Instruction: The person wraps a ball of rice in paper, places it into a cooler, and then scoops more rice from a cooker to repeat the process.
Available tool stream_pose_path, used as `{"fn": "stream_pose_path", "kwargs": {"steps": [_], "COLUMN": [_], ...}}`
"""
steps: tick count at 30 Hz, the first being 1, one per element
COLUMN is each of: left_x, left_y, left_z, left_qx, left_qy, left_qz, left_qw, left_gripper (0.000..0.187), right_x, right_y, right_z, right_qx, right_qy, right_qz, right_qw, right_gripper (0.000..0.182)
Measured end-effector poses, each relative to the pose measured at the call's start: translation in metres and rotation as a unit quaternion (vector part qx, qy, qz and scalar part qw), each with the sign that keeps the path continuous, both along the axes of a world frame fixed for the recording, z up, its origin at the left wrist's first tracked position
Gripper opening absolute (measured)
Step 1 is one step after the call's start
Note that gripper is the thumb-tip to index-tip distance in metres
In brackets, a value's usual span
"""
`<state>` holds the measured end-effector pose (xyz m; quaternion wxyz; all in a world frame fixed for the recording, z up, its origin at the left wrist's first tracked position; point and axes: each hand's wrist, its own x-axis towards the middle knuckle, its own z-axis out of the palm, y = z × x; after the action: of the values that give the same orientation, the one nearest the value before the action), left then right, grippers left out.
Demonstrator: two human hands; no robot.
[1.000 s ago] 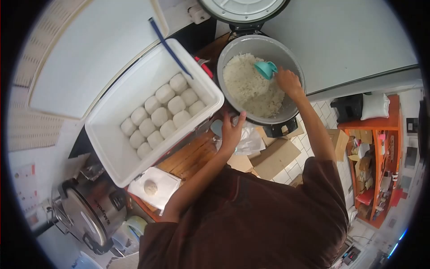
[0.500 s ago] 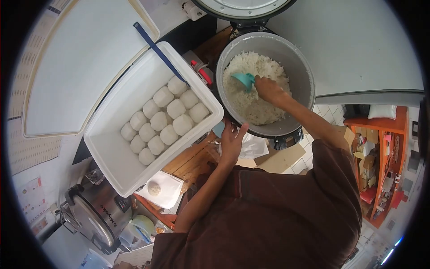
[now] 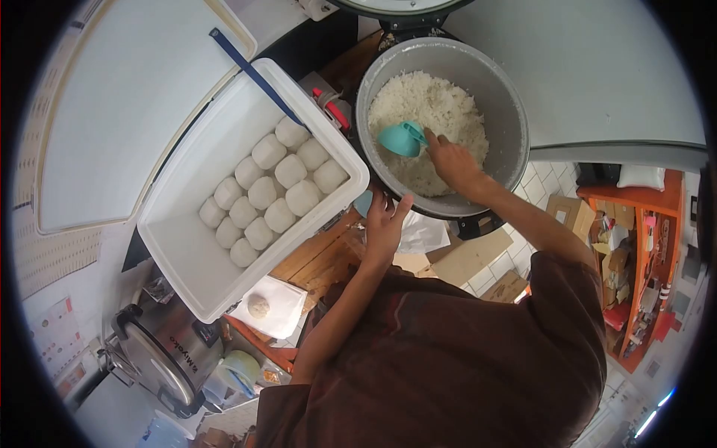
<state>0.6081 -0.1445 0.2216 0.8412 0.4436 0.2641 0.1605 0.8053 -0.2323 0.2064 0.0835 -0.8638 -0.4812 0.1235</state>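
1. The right hand (image 3: 452,160) has its grip closed around the handle of a turquoise scoop (image 3: 401,140), which is inside the grey cooker pot (image 3: 517,149), over the cooked white rice (image 3: 433,104).
2. The left hand (image 3: 385,228) is at the pot's near rim, thumb raised; I cannot tell whether its grip holds the edge or only rests there.
3. If the scoop tilts or catches the rim, rice could drop between the pot and the white cooler box (image 3: 179,239) close beside it.
4. A hard push against the wall could shift the pot, should the left hand not be bracing it.
5. Pale rounded portions (image 3: 261,193), probably wrapped rice, sit in rows in the cooler; a blue strap (image 3: 258,82) crosses its edge and could snag a sleeve.
6. Wooden tabletop (image 3: 317,257) shows beside the cooler, near white paper (image 3: 287,310) bearing a small mound (image 3: 258,306).
7. Around the room are a Miyako rice cooker (image 3: 168,351), flattened cardboard (image 3: 474,254), white floor tiles (image 3: 541,179) and orange shelving (image 3: 653,246).
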Motion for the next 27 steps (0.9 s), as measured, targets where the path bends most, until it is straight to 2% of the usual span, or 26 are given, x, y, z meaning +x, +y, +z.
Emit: {"fn": "stream_pose_path", "kwargs": {"steps": [3, 6, 8, 12, 14, 17, 21, 23, 24, 26, 27], "left_x": [0.000, 0.000, 0.003, 0.000, 0.001, 0.000, 0.002, 0.004, 0.003, 0.003, 0.002], "left_y": [0.000, -0.002, -0.001, 0.002, 0.002, -0.004, -0.002, -0.001, 0.000, 0.000, 0.000], "left_z": [-0.008, -0.008, -0.007, -0.004, -0.004, -0.004, -0.004, -0.002, -0.002, 0.000, 0.001], "left_qx": [0.006, 0.010, 0.011, 0.008, 0.009, -0.010, -0.018, -0.011, -0.001, -0.006, -0.006], "left_qy": [-0.004, 0.011, 0.003, 0.021, 0.018, 0.009, 0.006, 0.010, 0.017, 0.022, 0.022], "left_qz": [0.002, 0.008, 0.009, -0.014, -0.011, -0.003, -0.002, -0.009, -0.017, -0.016, -0.015], "left_qw": [1.000, 1.000, 1.000, 1.000, 1.000, 1.000, 1.000, 1.000, 1.000, 1.000, 1.000], "left_gripper": [0.074, 0.073, 0.072, 0.074, 0.075, 0.076, 0.077, 0.078, 0.079, 0.079, 0.079], "right_x": [0.019, 0.029, 0.016, -0.008, -0.006, -0.009, 0.008, 0.032, 0.044, 0.061, 0.064], "right_y": [0.011, 0.013, 0.029, 0.034, 0.027, 0.024, 0.006, 0.013, 0.018, 0.024, 0.023], "right_z": [0.012, 0.006, 0.014, 0.013, 0.014, 0.033, 0.025, 0.027, 0.034, 0.048, 0.043], "right_qx": [-0.006, -0.078, -0.147, -0.160, -0.160, -0.183, -0.205, -0.277, -0.277, -0.302, -0.300], "right_qy": [-0.073, -0.035, 0.056, 0.054, 0.093, 0.145, 0.169, 0.239, 0.241, 0.439, 0.443], "right_qz": [0.003, -0.054, -0.037, -0.034, 0.032, 0.074, 0.105, 0.067, 0.066, -0.007, -0.008], "right_qw": [0.997, 0.995, 0.987, 0.985, 0.982, 0.970, 0.958, 0.928, 0.928, 0.846, 0.845], "right_gripper": [0.041, 0.036, 0.029, 0.021, 0.017, 0.018, 0.022, 0.030, 0.030, 0.035, 0.035]}}
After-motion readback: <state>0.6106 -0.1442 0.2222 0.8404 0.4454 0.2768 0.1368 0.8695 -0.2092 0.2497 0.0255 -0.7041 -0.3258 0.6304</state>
